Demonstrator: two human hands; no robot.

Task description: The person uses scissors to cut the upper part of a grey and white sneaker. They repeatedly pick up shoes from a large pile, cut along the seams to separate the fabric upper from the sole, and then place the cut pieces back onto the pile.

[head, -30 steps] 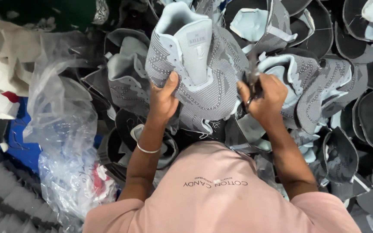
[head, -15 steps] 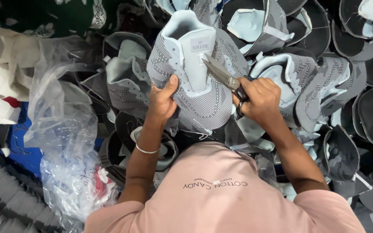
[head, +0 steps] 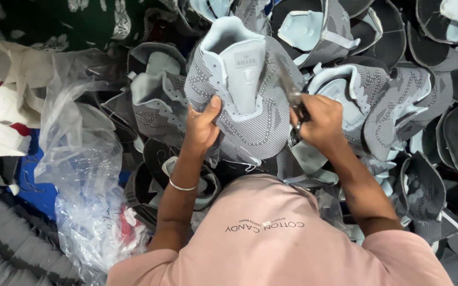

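Over heaped uppers (head: 398,106), hands flank the grey upper (head: 239,100); right apparently grips scissors (head: 294,103).

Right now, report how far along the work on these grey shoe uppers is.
Done: cannot tell; no finished stack stands apart. In hand: the left hand holds one grey shoe upper upright while the right hand works small scissors at its edge. Left: a large heap of similar uppers lies all round.

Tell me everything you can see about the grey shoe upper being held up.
The grey shoe upper looks knitted, with a dotted wavy pattern, a pale blue padded collar and a tongue bearing a small label. It has no sole. It is held up above a heap of similar uppers. The left hand grips its left edge; the right hand, holding scissors, meets its right edge.
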